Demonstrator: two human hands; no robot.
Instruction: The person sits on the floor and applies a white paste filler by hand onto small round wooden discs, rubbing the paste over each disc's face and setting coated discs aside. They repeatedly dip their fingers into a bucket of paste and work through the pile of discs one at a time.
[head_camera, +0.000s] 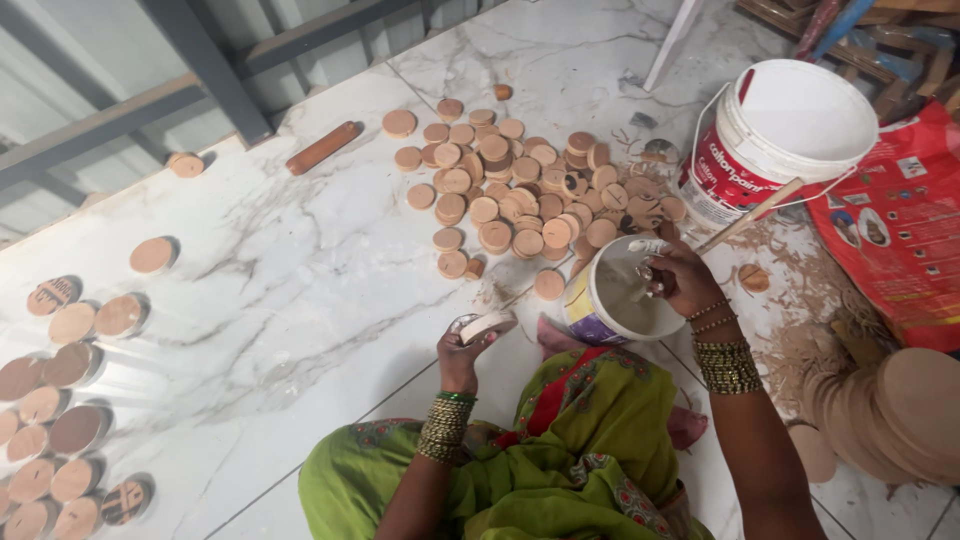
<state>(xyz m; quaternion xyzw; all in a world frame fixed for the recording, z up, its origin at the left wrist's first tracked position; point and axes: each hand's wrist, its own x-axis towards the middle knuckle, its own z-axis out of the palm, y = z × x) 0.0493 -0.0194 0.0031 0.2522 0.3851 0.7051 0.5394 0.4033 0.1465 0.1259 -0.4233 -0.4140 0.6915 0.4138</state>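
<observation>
My left hand (462, 352) holds a small round wooden disc (487, 325) smeared with white paste, above the marble floor. My right hand (678, 278) reaches into a small open can (600, 300) of white paste, its fingertips coated white. The can stands on the floor just in front of my knees, which are draped in green cloth (560, 450). A heap of several bare wooden discs (520, 190) lies just beyond the can.
A large white bucket (790, 130) with a stick (750, 215) leaning on it stands at the right, beside a red printed bag (900, 220). Coated discs (60, 420) lie in rows at the left. A wooden roller (322, 147) lies at the back. Shavings and stacked larger discs (890, 410) sit at right.
</observation>
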